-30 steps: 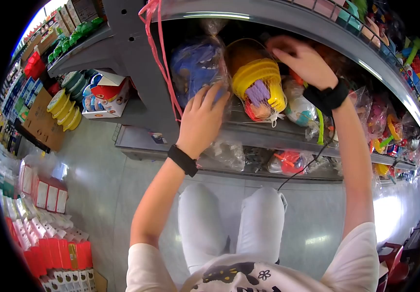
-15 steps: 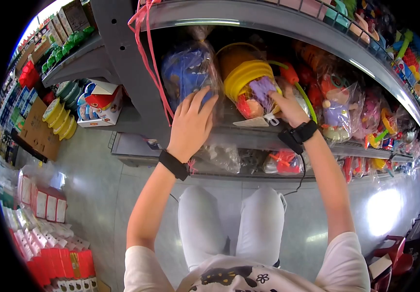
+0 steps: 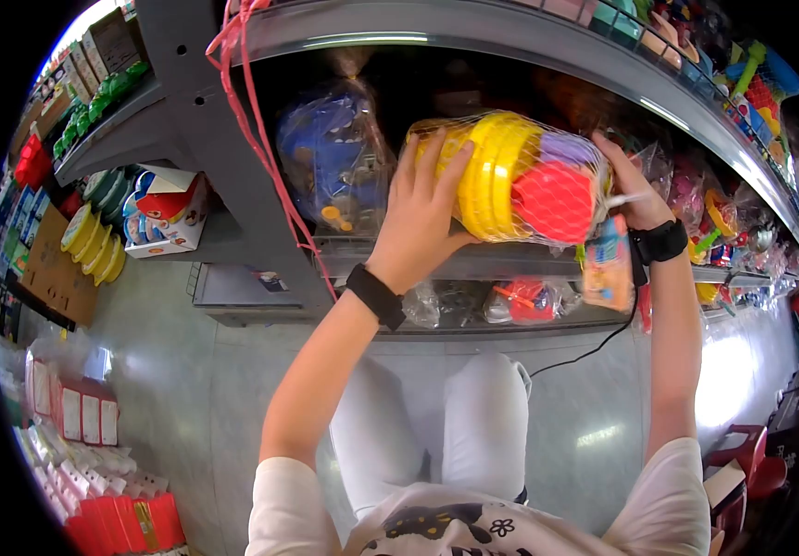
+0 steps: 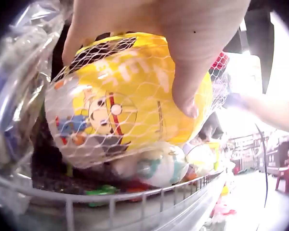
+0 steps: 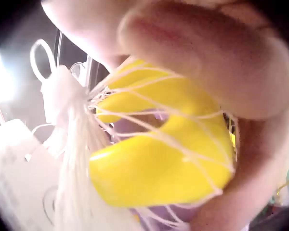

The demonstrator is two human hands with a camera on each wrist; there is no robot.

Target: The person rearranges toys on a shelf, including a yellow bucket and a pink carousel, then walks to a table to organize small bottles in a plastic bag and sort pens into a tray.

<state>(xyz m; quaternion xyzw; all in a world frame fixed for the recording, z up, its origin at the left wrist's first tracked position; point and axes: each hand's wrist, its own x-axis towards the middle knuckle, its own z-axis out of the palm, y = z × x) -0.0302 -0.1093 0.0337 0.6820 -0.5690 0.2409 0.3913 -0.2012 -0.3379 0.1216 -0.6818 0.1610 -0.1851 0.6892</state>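
Note:
A yellow toy bucket (image 3: 497, 176) in white netting lies on its side, held between both hands at the shelf front. My left hand (image 3: 422, 208) grips the bucket's left end, fingers over the top and thumb at its lower side. In the left wrist view, a cartoon print covers the bucket (image 4: 135, 108). My right hand (image 3: 638, 193) holds the mouth end, where a red piece (image 3: 555, 202) and a purple piece (image 3: 566, 146) show. In the right wrist view, its fingers curl round a yellow toy part (image 5: 164, 166) beside the gathered net knot (image 5: 62, 94). A printed card (image 3: 609, 267) hangs below.
A bagged blue toy (image 3: 330, 153) stands left of the bucket. Pink ribbon (image 3: 256, 130) hangs down the grey shelf post (image 3: 205, 120). The upper shelf edge (image 3: 483, 46) curves overhead. More bagged toys (image 3: 534, 298) lie on the shelf below, and a wire rail (image 4: 139, 195) runs along the front.
My right hand came down from the back of the shelf to the bucket's netted mouth. My left hand moved from the bagged blue toy to the bucket, which has been lifted and turned sideways.

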